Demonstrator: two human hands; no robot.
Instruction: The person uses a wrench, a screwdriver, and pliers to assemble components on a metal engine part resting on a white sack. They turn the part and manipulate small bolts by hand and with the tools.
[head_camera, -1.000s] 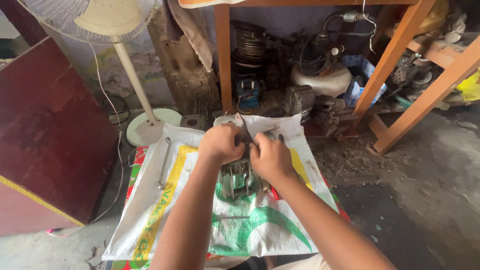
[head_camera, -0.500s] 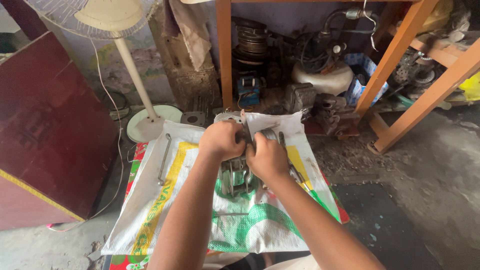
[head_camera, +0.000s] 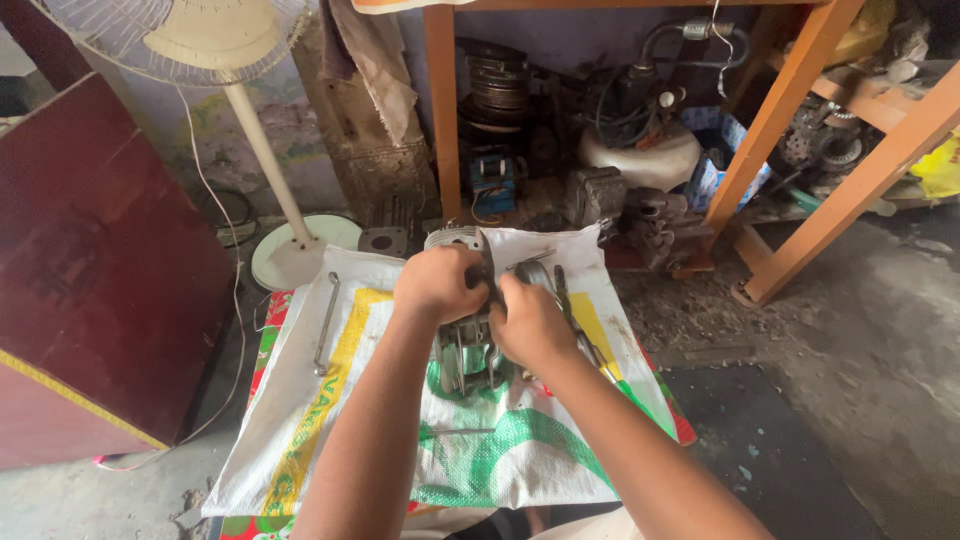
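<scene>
- Two hands are seen, the left hand (head_camera: 440, 285) and the right hand (head_camera: 530, 322), both closed on one grey metal engine part (head_camera: 465, 350) with thin fins.
- The grip of the left hand is clamped on the top of the engine part; the grip of the right hand is clamped on its right side, at 3 o'clock from it.
- The engine part is found near the middle of one white woven sack (head_camera: 350, 400), which is spread flat on the floor.
- One long metal wrench (head_camera: 325, 325) is laid on the sack, at 9 o'clock from the engine part and well apart from it.
- Some thin tools (head_camera: 570, 300) are laid just beside the right hand, at 2 o'clock; their exact number cannot be told.
- One standing fan (head_camera: 215, 40) is seen at 11 o'clock, and its round base (head_camera: 290, 262) is placed near the sack's top corner.
- One dark red board (head_camera: 90, 270) is leaned at 9 o'clock, and one wooden rack (head_camera: 780, 120) with orange legs is placed at 1 o'clock.
- Compared with the picture of half a second ago, almost nothing is changed: the hands are kept on the engine part at the same place, and the wrench has not been moved.
- The engine part looks dull grey, with several parallel fins standing upright below the fingers; its upper portion is hidden by the hands.
</scene>
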